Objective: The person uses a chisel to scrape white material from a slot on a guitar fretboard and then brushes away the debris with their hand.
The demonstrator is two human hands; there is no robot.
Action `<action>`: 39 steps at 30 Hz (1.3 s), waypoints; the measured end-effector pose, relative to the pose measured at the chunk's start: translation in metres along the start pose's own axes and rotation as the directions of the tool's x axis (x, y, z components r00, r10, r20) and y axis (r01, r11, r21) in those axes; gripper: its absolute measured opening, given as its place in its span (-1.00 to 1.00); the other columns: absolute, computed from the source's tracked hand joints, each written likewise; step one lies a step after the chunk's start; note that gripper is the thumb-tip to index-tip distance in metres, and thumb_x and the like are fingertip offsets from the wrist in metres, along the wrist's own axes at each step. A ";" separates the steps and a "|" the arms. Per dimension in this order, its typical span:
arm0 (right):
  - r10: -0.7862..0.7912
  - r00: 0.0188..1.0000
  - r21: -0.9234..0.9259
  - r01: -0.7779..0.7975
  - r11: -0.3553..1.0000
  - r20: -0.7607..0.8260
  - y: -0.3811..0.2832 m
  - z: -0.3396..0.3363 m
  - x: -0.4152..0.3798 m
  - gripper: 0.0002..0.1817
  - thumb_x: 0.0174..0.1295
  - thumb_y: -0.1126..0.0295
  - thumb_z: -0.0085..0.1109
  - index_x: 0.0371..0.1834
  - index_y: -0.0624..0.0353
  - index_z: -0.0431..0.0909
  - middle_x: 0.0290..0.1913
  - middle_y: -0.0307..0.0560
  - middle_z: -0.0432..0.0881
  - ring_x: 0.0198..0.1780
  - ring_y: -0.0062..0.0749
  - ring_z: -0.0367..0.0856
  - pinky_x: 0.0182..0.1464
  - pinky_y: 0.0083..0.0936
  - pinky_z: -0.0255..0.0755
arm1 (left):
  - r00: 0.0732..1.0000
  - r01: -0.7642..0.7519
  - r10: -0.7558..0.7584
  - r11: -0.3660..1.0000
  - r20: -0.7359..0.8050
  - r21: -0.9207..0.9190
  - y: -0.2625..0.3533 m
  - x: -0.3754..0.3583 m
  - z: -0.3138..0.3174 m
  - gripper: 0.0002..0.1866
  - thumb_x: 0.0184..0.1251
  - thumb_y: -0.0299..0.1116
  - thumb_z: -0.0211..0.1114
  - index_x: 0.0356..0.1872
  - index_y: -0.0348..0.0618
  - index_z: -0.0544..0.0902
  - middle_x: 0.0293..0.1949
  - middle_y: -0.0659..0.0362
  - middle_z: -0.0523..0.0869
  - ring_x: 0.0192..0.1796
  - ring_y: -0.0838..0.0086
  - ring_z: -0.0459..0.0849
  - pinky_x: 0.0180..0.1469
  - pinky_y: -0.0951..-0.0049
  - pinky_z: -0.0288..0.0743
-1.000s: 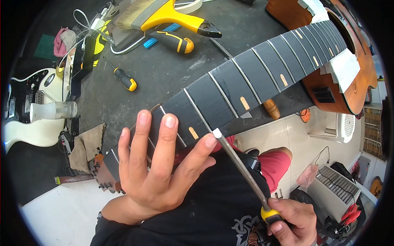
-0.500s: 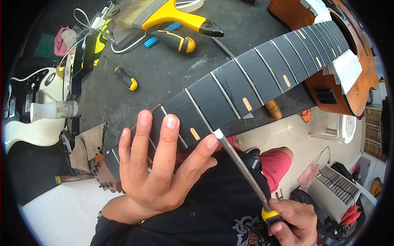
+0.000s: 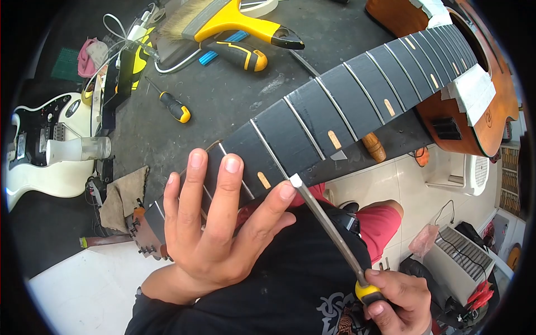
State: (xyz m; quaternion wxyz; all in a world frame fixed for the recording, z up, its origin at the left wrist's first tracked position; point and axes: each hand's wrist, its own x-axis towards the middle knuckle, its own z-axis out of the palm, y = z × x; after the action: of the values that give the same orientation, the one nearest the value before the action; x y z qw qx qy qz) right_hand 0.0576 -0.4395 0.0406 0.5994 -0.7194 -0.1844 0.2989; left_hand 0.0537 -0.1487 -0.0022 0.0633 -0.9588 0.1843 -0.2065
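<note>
— Dark, scuffed felt-like matting covers the workbench; what lies across it?

— An acoustic guitar, its black fretboard running diagonally, crossed by thin metal frets and set with pale oblong inlays. The glossy orange-brown body sits at upper right, partly cut off by the frame, with white paper masking beside the soundhole.

— And the hands?

— The left hand lies flat on the lower frets, fingers spread and pressing the neck, thumb tip touching the near edge. The right hand is closed around a yellow handle; its long flat steel file slants up so its squared tip meets a fret end at the fretboard's edge, just beside the thumb.

— Anything hard to read?

— The headstock is mostly hidden behind the left wrist. Further off lie a yellow-handled screwdriver, a bristle brush, a tan rag and a white electric guitar, cut off at left.
</note>
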 end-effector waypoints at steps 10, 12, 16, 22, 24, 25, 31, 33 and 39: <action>0.002 1.000 -0.001 -0.002 1.000 0.000 0.001 -0.001 0.001 -0.57 0.45 0.45 0.17 0.27 0.56 0.51 0.01 0.29 0.73 -0.04 -0.13 0.77 0.04 -0.48 0.55 | 1.000 -0.017 0.017 1.000 0.016 0.007 -0.001 0.000 -0.001 -0.41 0.21 0.10 0.51 0.23 0.14 0.67 0.31 -0.16 0.54 0.31 -0.23 0.58 0.18 -0.09 0.54; 0.006 1.000 0.002 -0.006 1.000 0.000 0.002 0.000 0.000 -0.57 0.44 0.45 0.18 0.26 0.56 0.52 0.00 0.29 0.73 -0.04 -0.13 0.77 0.04 -0.48 0.56 | 1.000 -0.016 0.016 1.000 0.021 0.009 -0.001 0.000 -0.002 -0.40 0.21 0.10 0.51 0.24 0.14 0.67 0.31 -0.16 0.54 0.31 -0.23 0.58 0.18 -0.09 0.54; -0.007 1.000 -0.008 0.007 1.000 -0.016 0.002 0.001 0.000 -0.57 0.44 0.45 0.18 0.25 0.57 0.52 0.00 0.29 0.73 -0.06 -0.13 0.77 0.03 -0.48 0.56 | 1.000 -0.013 0.013 1.000 0.020 0.012 -0.001 0.000 -0.001 -0.39 0.20 0.11 0.51 0.24 0.15 0.66 0.31 -0.16 0.55 0.31 -0.22 0.58 0.19 -0.08 0.54; 0.000 1.000 -0.009 0.000 1.000 -0.019 0.001 0.001 0.000 -0.58 0.44 0.45 0.18 0.25 0.56 0.53 0.00 0.28 0.74 -0.05 -0.12 0.77 0.04 -0.47 0.56 | 1.000 -0.005 0.005 1.000 0.015 0.014 0.000 0.000 -0.001 -0.39 0.20 0.12 0.51 0.25 0.16 0.66 0.31 -0.15 0.55 0.31 -0.21 0.59 0.20 -0.07 0.53; 0.005 1.000 -0.006 -0.005 1.000 -0.013 0.000 -0.001 0.000 -0.58 0.44 0.45 0.18 0.25 0.56 0.53 0.00 0.28 0.74 -0.04 -0.13 0.77 0.04 -0.47 0.56 | 1.000 -0.008 0.008 1.000 0.014 0.014 0.000 0.000 0.000 -0.38 0.20 0.12 0.51 0.26 0.16 0.65 0.31 -0.15 0.55 0.31 -0.21 0.58 0.20 -0.07 0.53; 0.009 1.000 -0.004 -0.009 1.000 -0.007 0.000 -0.001 0.000 -0.58 0.44 0.45 0.18 0.25 0.56 0.53 0.00 0.27 0.74 -0.04 -0.13 0.77 0.04 -0.47 0.56 | 1.000 -0.011 0.011 1.000 0.013 0.014 -0.001 0.000 0.000 -0.38 0.20 0.12 0.51 0.26 0.16 0.65 0.31 -0.16 0.55 0.32 -0.21 0.58 0.20 -0.07 0.53; 0.017 1.000 0.012 -0.017 1.000 -0.008 0.000 0.000 0.001 -0.58 0.44 0.47 0.18 0.26 0.56 0.52 0.00 0.27 0.74 -0.03 -0.13 0.77 0.06 -0.48 0.55 | 0.999 -0.019 0.018 1.000 0.028 0.012 -0.001 0.000 -0.001 -0.38 0.21 0.11 0.52 0.26 0.15 0.65 0.32 -0.17 0.54 0.31 -0.22 0.58 0.19 -0.07 0.53; 0.018 1.000 0.012 -0.018 1.000 0.001 -0.001 -0.002 0.002 -0.58 0.44 0.47 0.18 0.26 0.56 0.52 0.00 0.27 0.74 -0.03 -0.13 0.77 0.06 -0.48 0.55 | 0.999 -0.019 0.019 1.000 0.026 0.010 -0.002 0.000 -0.001 -0.38 0.21 0.11 0.51 0.26 0.15 0.65 0.32 -0.17 0.54 0.31 -0.22 0.58 0.19 -0.07 0.53; -0.011 1.000 -0.011 0.011 1.000 -0.009 0.000 0.000 0.004 -0.59 0.45 0.48 0.17 0.26 0.56 0.52 0.02 0.30 0.73 -0.01 -0.11 0.78 0.07 -0.47 0.56 | 1.000 -0.019 0.019 1.000 0.018 0.009 -0.001 0.000 -0.001 -0.40 0.23 0.11 0.50 0.26 0.15 0.65 0.32 -0.17 0.54 0.32 -0.22 0.58 0.20 -0.08 0.53</action>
State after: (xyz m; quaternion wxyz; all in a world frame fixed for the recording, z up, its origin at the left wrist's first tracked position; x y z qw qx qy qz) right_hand 0.0609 -0.4366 0.0398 0.5977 -0.7230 -0.1872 0.2915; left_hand 0.0541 -0.1478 -0.0010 0.0715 -0.9586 0.1918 -0.1980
